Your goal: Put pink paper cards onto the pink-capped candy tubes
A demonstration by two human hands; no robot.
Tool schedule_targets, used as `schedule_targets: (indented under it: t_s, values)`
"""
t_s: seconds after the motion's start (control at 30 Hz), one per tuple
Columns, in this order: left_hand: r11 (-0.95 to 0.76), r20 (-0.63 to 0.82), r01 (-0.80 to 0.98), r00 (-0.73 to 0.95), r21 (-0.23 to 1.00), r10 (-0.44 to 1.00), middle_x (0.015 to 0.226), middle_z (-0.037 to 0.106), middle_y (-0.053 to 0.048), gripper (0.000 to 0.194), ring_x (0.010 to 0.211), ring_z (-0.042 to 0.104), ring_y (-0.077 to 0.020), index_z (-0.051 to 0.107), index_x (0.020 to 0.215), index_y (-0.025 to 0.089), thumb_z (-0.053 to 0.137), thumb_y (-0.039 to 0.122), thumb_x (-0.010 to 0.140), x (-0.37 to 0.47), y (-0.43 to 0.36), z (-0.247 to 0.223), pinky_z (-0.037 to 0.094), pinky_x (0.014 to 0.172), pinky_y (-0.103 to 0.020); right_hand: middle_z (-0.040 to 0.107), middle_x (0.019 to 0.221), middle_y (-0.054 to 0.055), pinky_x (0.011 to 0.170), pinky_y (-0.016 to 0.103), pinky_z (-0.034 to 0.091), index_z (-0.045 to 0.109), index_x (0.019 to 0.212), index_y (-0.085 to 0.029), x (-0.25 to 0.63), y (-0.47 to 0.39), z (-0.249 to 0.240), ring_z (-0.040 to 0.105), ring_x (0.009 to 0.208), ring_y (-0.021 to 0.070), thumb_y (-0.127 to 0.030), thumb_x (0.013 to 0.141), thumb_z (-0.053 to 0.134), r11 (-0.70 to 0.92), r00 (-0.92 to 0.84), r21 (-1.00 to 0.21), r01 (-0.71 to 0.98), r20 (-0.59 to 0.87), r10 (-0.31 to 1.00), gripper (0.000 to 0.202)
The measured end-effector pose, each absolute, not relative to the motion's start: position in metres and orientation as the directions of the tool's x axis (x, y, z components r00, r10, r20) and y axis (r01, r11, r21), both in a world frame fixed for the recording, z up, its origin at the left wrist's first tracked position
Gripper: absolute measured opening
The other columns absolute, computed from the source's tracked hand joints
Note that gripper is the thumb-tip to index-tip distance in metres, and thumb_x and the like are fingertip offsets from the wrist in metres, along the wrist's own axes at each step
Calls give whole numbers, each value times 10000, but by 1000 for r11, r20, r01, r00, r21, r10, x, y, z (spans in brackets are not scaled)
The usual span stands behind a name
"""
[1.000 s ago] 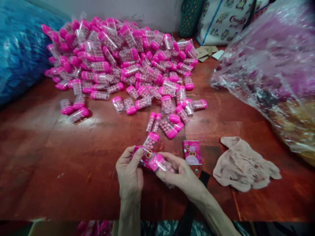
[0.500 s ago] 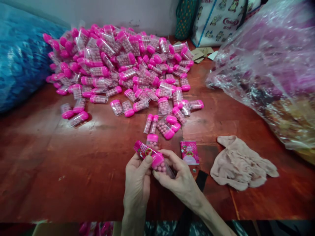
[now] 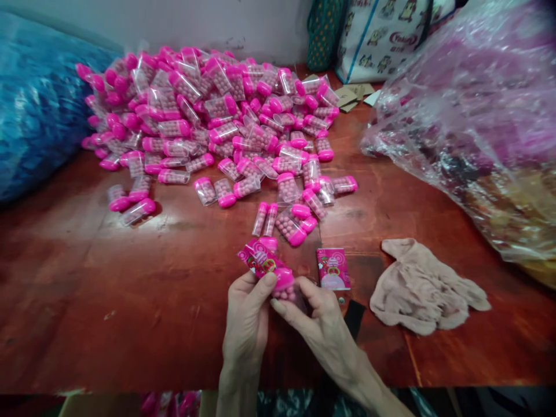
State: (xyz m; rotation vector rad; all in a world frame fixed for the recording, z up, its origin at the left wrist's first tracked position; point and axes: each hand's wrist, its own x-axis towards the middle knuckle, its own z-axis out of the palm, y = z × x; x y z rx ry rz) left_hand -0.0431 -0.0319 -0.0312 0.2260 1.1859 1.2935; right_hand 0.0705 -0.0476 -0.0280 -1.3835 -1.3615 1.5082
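Closed near the table's front edge, my left hand [image 3: 249, 315] pinches a printed pink label [image 3: 259, 258], its thumb against the pink cap of a small candy bottle [image 3: 284, 282]. My right hand [image 3: 324, 318] is closed around the clear lower part of that bottle, which holds pink balls. The bottle is tilted, with its cap towards the label; whether the label wraps the cap is unclear. Just beyond, a capped bottle [image 3: 270, 243] is partly hidden by the label. A stack of flat printed labels [image 3: 333, 269] lies right of my hands.
A large heap of pink-capped candy bottles [image 3: 186, 116] covers the table's back. A crumpled beige cloth [image 3: 428, 289] lies at right. A blue plastic bag [image 3: 39, 110] stands at left, a clear bag with pink contents [image 3: 469, 127] at right, and a printed white bag [image 3: 382, 40] behind.
The label in my left hand has spread wider and flatter above the bottle. Both hands have shifted slightly right, and my right fingers have drawn in around the bottle.
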Motion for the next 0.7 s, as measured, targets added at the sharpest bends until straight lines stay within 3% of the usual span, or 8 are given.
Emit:
schedule_targets:
  t_s: [0.17,0.37,0.53,0.7]
  values:
    - [403,-542,-597,-64,693,838,652,707,-94,284,539,632,-186,721,674,117,818,305,484,-49,-32,-33,516,500,-269,514,684,-40,562,186,364,577,776,-179,74,-52,-24,463,643,98,-359,847,539,-292,-258,-945,145,-321,911,197]
    - [327,-448,-585,-72,743,891,792,720,-129,387,601,644,-204,733,791,119,807,357,495,-51,-37,-39,529,551,-291,612,795,-12,649,223,434,571,955,-235,73,-56,-22,567,764,149,-392,872,486,-264,-254,-913,310,-347,903,197]
    - [347,-526,-609,-139,714,839,664,711,-74,185,574,632,-153,733,719,138,762,266,589,-38,-35,-33,519,595,-244,630,672,14,507,221,443,513,893,-194,58,-53,-30,603,567,149,-365,916,387,-97,-174,-912,399,-178,969,214]
    - [330,-518,-628,-138,705,844,710,720,-80,217,632,649,-152,728,733,131,757,296,596,-30,-32,-35,515,625,-222,652,687,76,498,254,458,500,842,-168,53,-50,-42,643,596,195,-421,940,266,81,-81,-809,583,41,996,358]
